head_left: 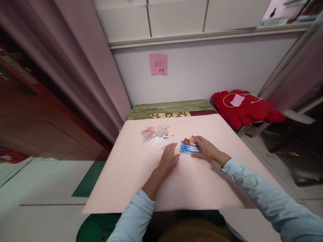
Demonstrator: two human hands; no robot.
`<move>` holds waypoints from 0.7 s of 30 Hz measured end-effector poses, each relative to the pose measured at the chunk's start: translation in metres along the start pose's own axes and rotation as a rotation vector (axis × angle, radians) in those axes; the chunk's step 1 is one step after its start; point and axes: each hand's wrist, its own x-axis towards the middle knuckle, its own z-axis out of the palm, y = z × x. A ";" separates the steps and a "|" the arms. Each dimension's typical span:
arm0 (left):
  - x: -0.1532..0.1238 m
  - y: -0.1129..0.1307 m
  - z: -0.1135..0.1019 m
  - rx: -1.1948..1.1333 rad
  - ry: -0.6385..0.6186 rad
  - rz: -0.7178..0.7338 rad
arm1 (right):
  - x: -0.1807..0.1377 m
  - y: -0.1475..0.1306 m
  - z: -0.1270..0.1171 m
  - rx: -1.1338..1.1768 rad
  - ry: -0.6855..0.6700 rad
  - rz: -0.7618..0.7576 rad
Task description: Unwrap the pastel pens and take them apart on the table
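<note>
A row of blue and orange-brown pens (189,146) lies side by side on the pink-covered table (141,181). My right hand (206,148) spans its right end, fingers along the far side and thumb along the near side. Left of the row is my left hand (168,158), its thumb and fingers apart with nothing held between them. A thin pale strip (165,146) rests by its fingertips, too blurred to name. Farther left lies a loose pile of thin white and pinkish sticks with dark tips (155,135), perhaps pens or refills.
A green patterned surface (143,112) shows beyond the pink sheet. At the right back, a red cloth (247,111) bears a white cable and a pink note. Another pink note (158,64) is stuck to the wall. Curtains hang on both sides.
</note>
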 end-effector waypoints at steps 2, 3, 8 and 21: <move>-0.005 0.004 0.010 0.002 -0.013 -0.022 | 0.003 0.003 -0.008 -0.048 -0.060 0.080; -0.006 0.005 0.014 0.012 -0.019 -0.033 | 0.004 0.004 -0.012 -0.073 -0.092 0.106; -0.005 -0.005 0.008 0.125 -0.017 -0.120 | 0.006 0.002 -0.020 -0.108 -0.159 0.031; -0.018 -0.031 -0.023 0.220 0.180 -0.066 | 0.017 -0.047 -0.015 -0.164 -0.241 -0.120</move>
